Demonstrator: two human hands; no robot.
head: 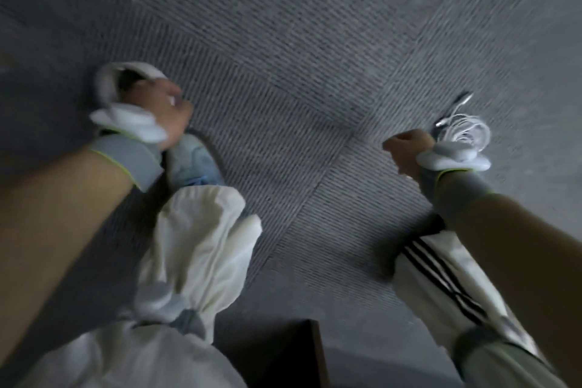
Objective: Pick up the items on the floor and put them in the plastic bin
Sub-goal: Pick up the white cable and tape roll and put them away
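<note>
Blurred frame. We count two hands, one cap, one cable bundle, two white devices on grey wristbands, one shoe. Our left hand (168, 110) is fisted, fingers curled tight around a white cap (108, 85); the cap juts out past the knuckles toward the carpet's far-left side, off the carpet (299, 57). Our right hand (407, 151) is also fisted, fingers closed on a coiled white cable (469, 132); the loops and a dark plug end spill out beyond the fingers, above the carpet's right side. The shoe (195, 161) stands on the carpet just below the left hand. White trousers (195, 246) cover both legs.
</note>
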